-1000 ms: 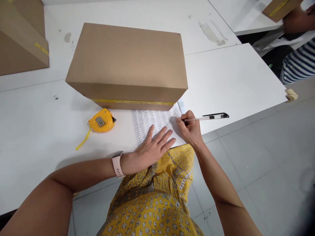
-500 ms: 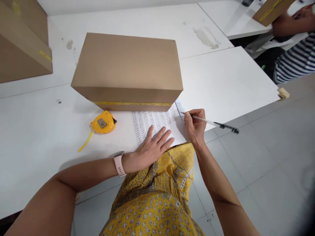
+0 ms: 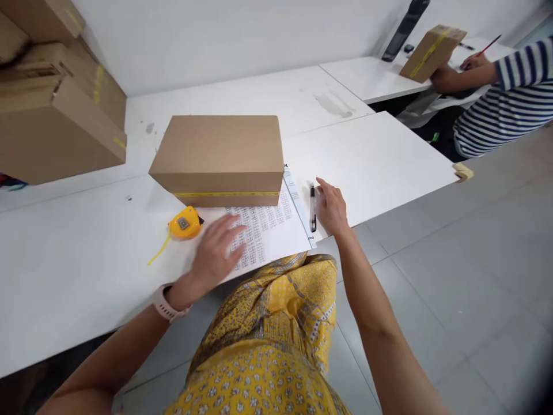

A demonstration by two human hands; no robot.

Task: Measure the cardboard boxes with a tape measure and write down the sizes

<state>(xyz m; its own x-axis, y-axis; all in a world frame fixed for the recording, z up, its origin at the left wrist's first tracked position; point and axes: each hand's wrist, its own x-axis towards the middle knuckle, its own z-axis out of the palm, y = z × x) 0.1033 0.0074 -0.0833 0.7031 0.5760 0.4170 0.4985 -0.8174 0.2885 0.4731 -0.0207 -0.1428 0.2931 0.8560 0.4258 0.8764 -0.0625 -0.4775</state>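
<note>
A pen (image 3: 313, 208) with a black grip lies on the table along the right edge of the printed sheet (image 3: 280, 233). Just right of it, my right hand (image 3: 333, 206) is open and holds nothing. My left hand (image 3: 216, 251), open with fingers apart, hovers by the sheet's left side; whether it touches the paper I cannot tell. A closed cardboard box (image 3: 224, 147) with yellow tape along its front covers the sheet's far part. Left of my left hand sits a yellow tape measure (image 3: 185, 223), a short end of its blade pulled out.
Cardboard boxes (image 3: 64, 121) are stacked at the back left against the wall. A person in a striped top (image 3: 510, 104) works at the far right table, near a small box (image 3: 432, 53) and a dark cylinder (image 3: 404, 31). The table's front edge runs close to my body.
My right hand has let go of the pen, which now lies on the table. My left hand has lifted and moved left from the sheet's middle. The view has tilted up.
</note>
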